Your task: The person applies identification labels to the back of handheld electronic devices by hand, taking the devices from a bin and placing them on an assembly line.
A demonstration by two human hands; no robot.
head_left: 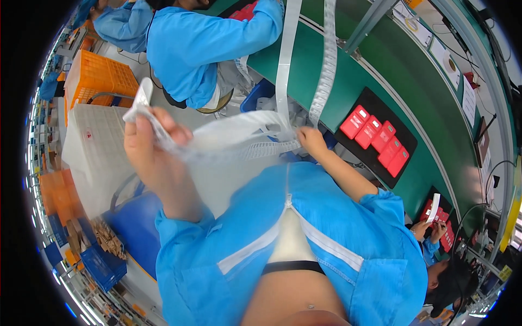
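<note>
My left hand point(157, 149), slightly blurred, is raised on the left and closed on the end of a white translucent plastic strip point(234, 127). The strip loops across in front of me to my right hand point(311, 139), whose fingers are closed on it near the bench edge. Part of the strip looks ridged with small pockets. From beside my right hand, a smooth white band point(285, 65) and a pocketed clear band point(326, 60) rise past the top edge. Several flat red rectangular pieces point(374, 133) lie on a black mat point(409, 142) to the right.
The green bench point(348, 70) runs along my right. Under its edge stands a blue bin point(255, 98) with crumpled translucent strips. A co-worker in blue point(190, 49) sits ahead. Another person's hands point(429, 231) hold a white strip at lower right. Orange point(106, 76) and white crates point(95, 146) stand left.
</note>
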